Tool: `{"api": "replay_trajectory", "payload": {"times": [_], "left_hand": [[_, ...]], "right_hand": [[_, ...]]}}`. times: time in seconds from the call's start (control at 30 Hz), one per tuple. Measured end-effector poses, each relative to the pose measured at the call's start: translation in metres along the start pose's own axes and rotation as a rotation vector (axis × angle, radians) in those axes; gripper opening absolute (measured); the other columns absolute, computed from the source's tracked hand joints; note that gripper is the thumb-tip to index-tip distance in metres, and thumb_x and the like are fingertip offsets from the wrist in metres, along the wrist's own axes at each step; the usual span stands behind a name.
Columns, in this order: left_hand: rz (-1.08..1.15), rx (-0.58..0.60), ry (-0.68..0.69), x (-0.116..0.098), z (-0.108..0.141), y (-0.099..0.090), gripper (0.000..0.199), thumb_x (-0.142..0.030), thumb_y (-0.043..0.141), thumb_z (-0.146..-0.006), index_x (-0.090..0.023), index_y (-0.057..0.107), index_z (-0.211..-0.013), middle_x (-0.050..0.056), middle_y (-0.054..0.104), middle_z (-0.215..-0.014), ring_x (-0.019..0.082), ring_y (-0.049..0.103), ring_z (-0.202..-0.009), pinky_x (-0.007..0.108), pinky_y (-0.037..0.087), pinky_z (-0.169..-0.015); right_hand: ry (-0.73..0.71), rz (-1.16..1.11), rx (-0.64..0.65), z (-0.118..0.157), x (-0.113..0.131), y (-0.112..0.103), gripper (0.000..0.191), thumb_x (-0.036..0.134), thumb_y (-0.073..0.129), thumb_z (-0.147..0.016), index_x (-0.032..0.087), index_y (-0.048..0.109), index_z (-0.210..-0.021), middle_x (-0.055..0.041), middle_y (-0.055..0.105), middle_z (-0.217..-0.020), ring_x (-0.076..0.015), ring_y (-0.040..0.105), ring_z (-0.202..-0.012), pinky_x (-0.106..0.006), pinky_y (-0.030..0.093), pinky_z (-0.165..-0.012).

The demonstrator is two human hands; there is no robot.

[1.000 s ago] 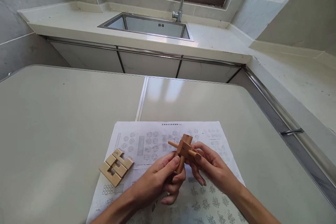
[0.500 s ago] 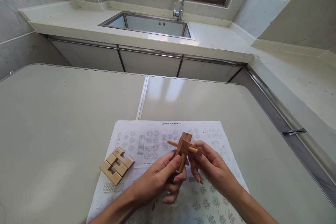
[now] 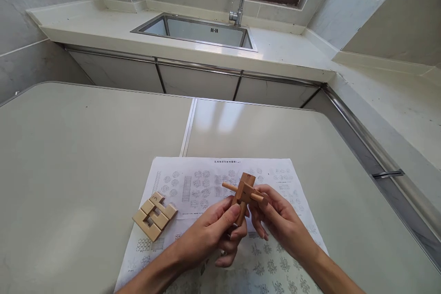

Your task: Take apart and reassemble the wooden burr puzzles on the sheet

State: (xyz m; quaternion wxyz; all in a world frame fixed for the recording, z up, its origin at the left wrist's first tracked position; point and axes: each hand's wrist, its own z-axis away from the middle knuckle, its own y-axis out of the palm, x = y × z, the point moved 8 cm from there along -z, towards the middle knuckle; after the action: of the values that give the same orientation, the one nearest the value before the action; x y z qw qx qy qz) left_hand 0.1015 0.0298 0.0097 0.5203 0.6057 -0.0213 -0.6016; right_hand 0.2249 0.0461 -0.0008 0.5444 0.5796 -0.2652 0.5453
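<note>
A reddish-brown wooden interlocking puzzle [image 3: 246,190] is held just above the printed sheet [image 3: 220,165]. Its crossed pieces include an upright bar and a thin round peg [image 3: 229,186] that sticks out on both sides. My left hand [image 3: 220,229] is closed around the lower bar, thumb in front. The fingers of my right hand [image 3: 280,216] close at the peg's right end and the puzzle's right side; their exact contact is partly hidden. Left of my hands, a flat group of paler wooden puzzle pieces [image 3: 160,221] lies partly on the sheet.
The sheet with small puzzle diagrams lies on a pale table [image 3: 86,161] with a light seam strip [image 3: 188,128]. Beyond the table's far edge are a counter [image 3: 282,50], a sink [image 3: 193,32] and a faucet [image 3: 237,16]. Another counter runs along the right.
The wooden puzzle has tilted slightly and shifted a little right in my hands. My right fingers have closed nearer the peg's end. The paler pieces keep their place on the sheet.
</note>
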Motion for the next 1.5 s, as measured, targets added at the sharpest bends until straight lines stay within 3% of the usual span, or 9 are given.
{"api": "replay_trajectory", "payload": {"times": [0.17,0.47,0.8,0.93,1.1,1.17,1.3,1.5], "left_hand": [[-0.025,-0.023,0.017,0.002,0.000,-0.001,0.041,-0.062,0.057,-0.104,-0.022,0.050,-0.109,-0.007,0.048,-0.078,0.002,0.026,-0.042,0.016,0.035,-0.039],[-0.047,0.078,-0.045,0.001,0.002,0.009,0.046,-0.063,0.056,-0.104,-0.017,0.058,-0.108,-0.007,0.048,-0.076,0.002,0.029,-0.043,0.017,0.034,-0.040],[-0.052,0.095,-0.062,0.005,0.002,0.008,0.054,-0.074,0.058,-0.097,-0.021,0.051,-0.092,-0.012,0.044,-0.054,0.005,0.031,-0.034,0.018,0.034,-0.034],[-0.044,0.063,-0.034,0.009,0.001,0.002,0.057,-0.076,0.054,-0.098,-0.020,0.054,-0.090,-0.012,0.047,-0.045,0.006,0.035,-0.029,0.019,0.035,-0.035],[-0.011,-0.011,-0.013,0.010,-0.002,-0.004,0.062,-0.079,0.053,-0.096,-0.019,0.054,-0.081,-0.011,0.043,-0.041,0.006,0.031,-0.028,0.019,0.033,-0.033],[0.008,-0.040,-0.008,0.007,-0.002,-0.004,0.063,-0.079,0.053,-0.096,-0.019,0.054,-0.079,-0.011,0.042,-0.042,0.005,0.029,-0.028,0.019,0.031,-0.032],[0.029,-0.085,-0.002,0.003,-0.003,-0.005,0.061,-0.077,0.056,-0.096,-0.018,0.056,-0.086,-0.013,0.042,-0.045,0.004,0.025,-0.031,0.018,0.030,-0.032],[0.011,-0.073,0.013,0.004,-0.004,-0.007,0.055,-0.073,0.062,-0.095,-0.019,0.055,-0.088,-0.013,0.042,-0.050,0.004,0.023,-0.036,0.017,0.033,-0.035]], "right_hand": [[0.008,0.009,-0.005,0.000,-0.002,-0.002,0.028,0.049,0.060,-0.108,0.022,0.063,-0.115,0.0029,0.059,-0.075,-0.0101,0.056,-0.053,-0.024,0.046,-0.052],[0.046,0.087,0.073,-0.001,0.002,0.004,0.033,0.052,0.061,-0.106,0.020,0.064,-0.113,0.0018,0.062,-0.073,-0.0115,0.058,-0.054,-0.025,0.048,-0.051],[0.085,0.089,0.148,0.001,0.004,0.010,0.037,0.053,0.065,-0.104,0.018,0.069,-0.110,-0.0019,0.067,-0.075,-0.0099,0.054,-0.049,-0.023,0.044,-0.047],[0.097,0.089,0.167,0.002,0.004,0.009,0.035,0.053,0.062,-0.106,0.019,0.071,-0.108,-0.0020,0.067,-0.075,-0.0097,0.053,-0.050,-0.024,0.044,-0.049],[0.153,0.004,0.199,0.003,-0.004,0.007,0.038,0.052,0.062,-0.106,0.017,0.069,-0.121,-0.0014,0.065,-0.075,-0.0093,0.053,-0.049,-0.024,0.045,-0.050],[0.183,-0.097,0.146,0.002,-0.008,0.002,0.036,0.051,0.064,-0.105,0.017,0.071,-0.111,-0.0006,0.063,-0.074,-0.0079,0.052,-0.047,-0.022,0.042,-0.046],[0.191,-0.278,-0.084,-0.001,-0.010,-0.020,0.036,0.049,0.075,-0.098,0.017,0.066,-0.087,0.0009,0.061,-0.075,-0.0030,0.043,-0.044,-0.016,0.036,-0.041],[0.094,-0.454,-0.306,-0.006,-0.002,-0.046,0.030,0.035,0.084,-0.092,0.020,0.060,-0.082,0.0032,0.056,-0.078,-0.0051,0.039,-0.051,-0.014,0.046,-0.044]]}}
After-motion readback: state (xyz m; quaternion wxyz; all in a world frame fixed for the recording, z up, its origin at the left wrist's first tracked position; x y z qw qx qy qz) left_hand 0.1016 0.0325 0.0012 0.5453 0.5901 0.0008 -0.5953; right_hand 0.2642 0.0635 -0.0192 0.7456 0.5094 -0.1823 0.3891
